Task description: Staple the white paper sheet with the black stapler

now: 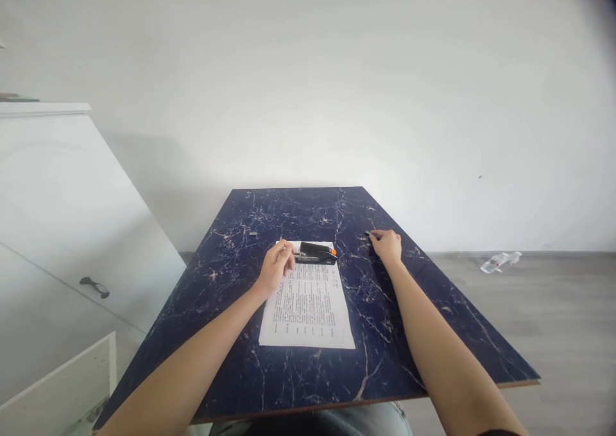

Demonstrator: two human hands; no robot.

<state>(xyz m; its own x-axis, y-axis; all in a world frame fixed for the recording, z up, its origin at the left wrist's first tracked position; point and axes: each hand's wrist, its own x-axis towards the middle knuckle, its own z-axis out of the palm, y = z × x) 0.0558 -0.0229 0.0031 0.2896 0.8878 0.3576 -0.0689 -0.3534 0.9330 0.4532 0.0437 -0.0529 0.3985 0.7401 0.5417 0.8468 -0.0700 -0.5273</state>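
A black stapler (316,253) with an orange tip lies on its side over the top part of a printed sheet of paper (308,311). My left hand (278,264) is closed at the stapler's left end, its fingers on a thin metal part there. Toward the right edge of the table, my right hand (386,244) pinches a small dark grey piece (367,233), which looks like a strip of staples, at the table surface. Another small grey piece (253,234) lies on the table, beyond my left hand and to its left.
The dark blue marbled table (289,214) reaches toward a white wall. At the left stands a white cabinet (58,192) with a black handle. A clear plastic item (500,262) lies on the floor at the right.
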